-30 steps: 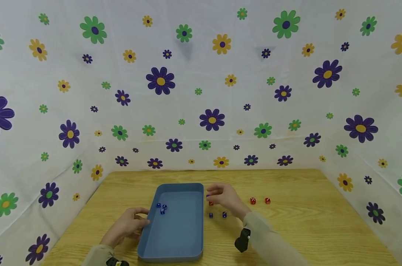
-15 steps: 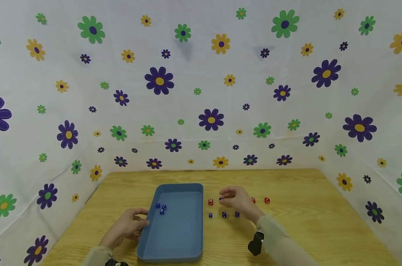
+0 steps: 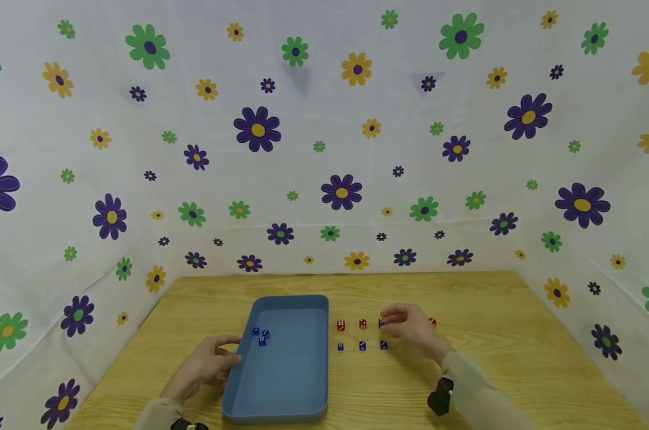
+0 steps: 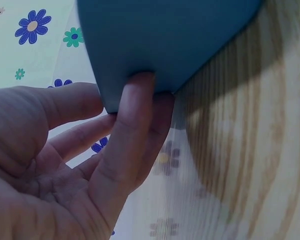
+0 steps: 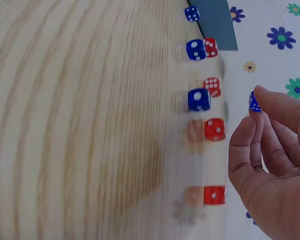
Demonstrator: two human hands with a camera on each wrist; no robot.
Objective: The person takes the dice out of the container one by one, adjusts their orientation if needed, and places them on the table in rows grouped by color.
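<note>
right hand [image 3: 412, 326] pinches 1 blue die [image 5: 253, 102], left hand [image 3: 208, 362] touches blue tray [image 3: 283, 379]

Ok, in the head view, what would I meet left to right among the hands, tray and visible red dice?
Left hand, blue tray, first red die, second red die, right hand, last red die.
</note>
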